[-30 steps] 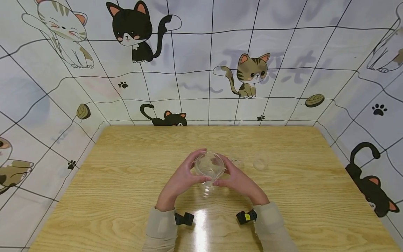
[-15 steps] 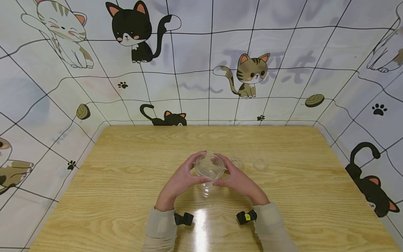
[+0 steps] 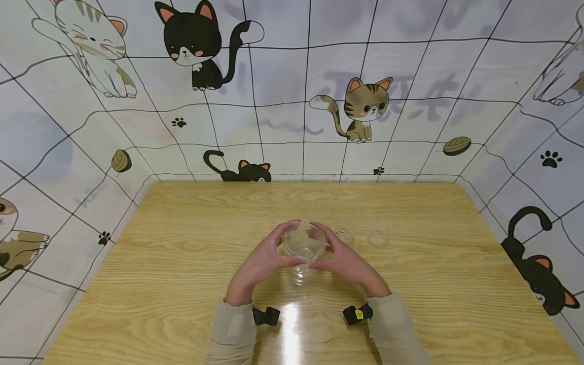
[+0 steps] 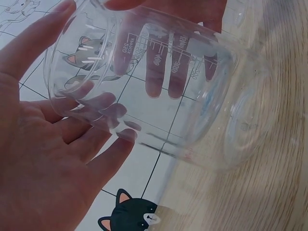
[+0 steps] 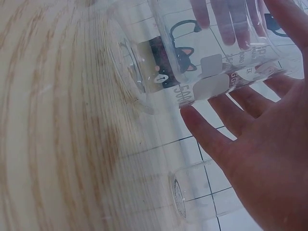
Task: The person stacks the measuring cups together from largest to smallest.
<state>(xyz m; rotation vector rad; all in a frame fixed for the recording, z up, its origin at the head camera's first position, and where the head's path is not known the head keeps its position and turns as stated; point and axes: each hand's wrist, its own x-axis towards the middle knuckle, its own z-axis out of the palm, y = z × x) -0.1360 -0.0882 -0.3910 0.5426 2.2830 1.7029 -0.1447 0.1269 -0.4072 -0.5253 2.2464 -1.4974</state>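
Note:
Between both hands is a clear graduated beaker (image 3: 304, 242), its mouth toward the head camera. My left hand (image 3: 269, 251) curves round its left side, and my right hand (image 3: 339, 253) grips its right side. The thumbs nearly meet at the near side. White measuring marks show on the beaker (image 4: 168, 96) in the left wrist view, and a "500" on the beaker (image 5: 211, 53) in the right wrist view. Below its base appears a clear curved shape (image 4: 248, 120); I cannot tell whether this is a second vessel or a reflection.
Just right of my right hand stands a small clear glass vessel (image 3: 344, 235). Farther right is another small round clear vessel (image 3: 377, 238). Both are faint against the wooden table (image 3: 205, 223). Cat-patterned cloth walls (image 3: 283, 116) border the table at the back and sides.

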